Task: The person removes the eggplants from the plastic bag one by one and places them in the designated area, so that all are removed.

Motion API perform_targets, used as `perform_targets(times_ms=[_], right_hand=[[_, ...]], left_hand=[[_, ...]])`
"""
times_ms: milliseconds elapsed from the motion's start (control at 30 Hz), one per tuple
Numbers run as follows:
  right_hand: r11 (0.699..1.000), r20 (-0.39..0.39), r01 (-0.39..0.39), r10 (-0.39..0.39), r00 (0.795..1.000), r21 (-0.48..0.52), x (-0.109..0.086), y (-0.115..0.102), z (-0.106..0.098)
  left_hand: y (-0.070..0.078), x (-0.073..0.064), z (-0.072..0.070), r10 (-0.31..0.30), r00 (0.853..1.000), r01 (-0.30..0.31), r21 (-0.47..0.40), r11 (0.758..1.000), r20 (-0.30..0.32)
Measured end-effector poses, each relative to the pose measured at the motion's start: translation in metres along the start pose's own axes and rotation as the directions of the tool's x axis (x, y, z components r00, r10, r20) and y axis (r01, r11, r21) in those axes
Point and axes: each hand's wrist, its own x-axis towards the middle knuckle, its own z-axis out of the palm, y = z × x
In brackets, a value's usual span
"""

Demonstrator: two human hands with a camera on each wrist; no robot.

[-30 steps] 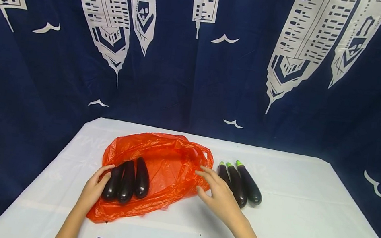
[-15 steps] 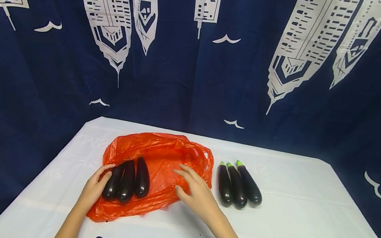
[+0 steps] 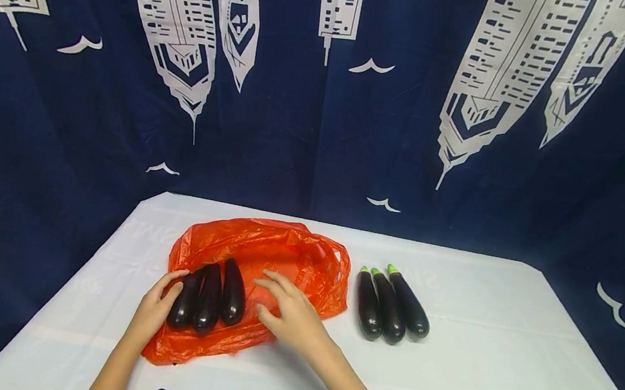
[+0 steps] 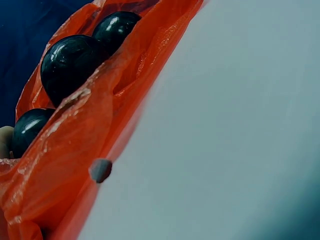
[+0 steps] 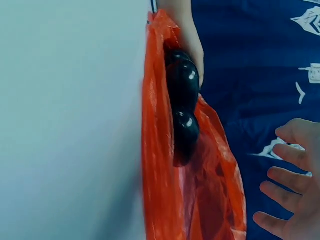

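Observation:
A red plastic bag (image 3: 303,260) lies on its side, its mouth toward me. Three dark eggplants (image 3: 208,300) lie side by side in its left part. My left hand (image 3: 152,309) holds the bag's left edge, close against the leftmost eggplant (image 3: 185,300); part of its grip is hidden. In the left wrist view, a fingertip (image 4: 5,141) shows beside an eggplant (image 4: 31,131). Over the bag's opening hovers my right hand (image 3: 292,315), fingers spread and holding nothing, just right of the eggplants. The right wrist view shows its separated fingers (image 5: 285,195).
Three more eggplants (image 3: 390,309) with green tips lie together on the white table (image 3: 492,367), right of the bag. A dark blue curtain (image 3: 321,130) with white buildings hangs behind the table.
My right hand has moved left, from beside the eggplants on the table to over the bag's opening. My left hand, the bag and all the eggplants have stayed in place.

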Motion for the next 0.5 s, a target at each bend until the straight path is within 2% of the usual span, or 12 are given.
perform_targets(times_ms=[167, 500], right_hand=[[1.000, 0.045, 0.000, 0.000, 0.999, -0.008, 0.008, -0.007, 0.011], [0.996, 0.118, 0.052, -0.044, 0.992, -0.068, 0.020, -0.015, 0.036]], left_hand=[[0.000, 0.000, 0.000, -0.003, 1.000, 0.003, -0.006, 1.000, 0.001], [0.000, -0.001, 0.000, -0.006, 1.000, 0.006, -0.009, 1.000, 0.002]])
